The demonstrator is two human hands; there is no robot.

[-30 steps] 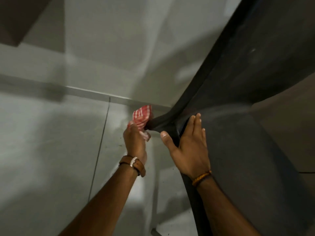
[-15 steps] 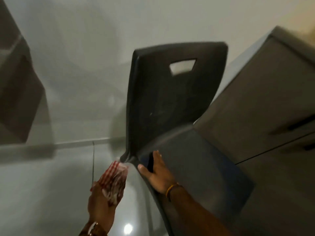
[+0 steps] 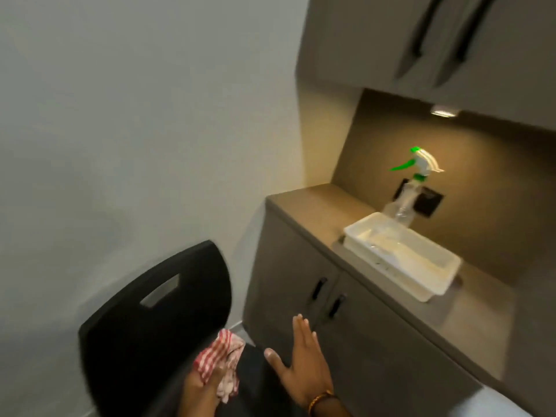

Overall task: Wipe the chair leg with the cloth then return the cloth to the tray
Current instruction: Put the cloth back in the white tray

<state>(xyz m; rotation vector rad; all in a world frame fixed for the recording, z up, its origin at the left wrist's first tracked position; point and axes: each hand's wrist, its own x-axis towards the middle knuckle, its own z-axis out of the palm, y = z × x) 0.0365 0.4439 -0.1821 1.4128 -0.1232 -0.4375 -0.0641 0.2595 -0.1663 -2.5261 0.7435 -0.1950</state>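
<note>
My left hand (image 3: 200, 388) grips a bunched red-and-white striped cloth (image 3: 221, 358) in front of the black plastic chair (image 3: 144, 329), near the bottom of the view. The chair's backrest with its handle slot shows; its legs are out of view. My right hand (image 3: 304, 365) hovers open, fingers spread, palm down, between the chair and the cabinet doors. A white plastic tray (image 3: 433, 284) sits on the brown counter at the right, well above and to the right of both hands.
A clear spray bottle (image 3: 406, 203) with a green-and-white trigger head stands behind the tray. Grey base cabinets (image 3: 301, 272) with black handles stand under the counter (image 3: 313, 209). Upper cabinets (image 3: 376, 40) hang overhead. A pale wall fills the left.
The view has swung up from the floor and chair underside to the counter. My left hand lifted the cloth away from the chair leg; my right hand let go of the chair's seat edge.
</note>
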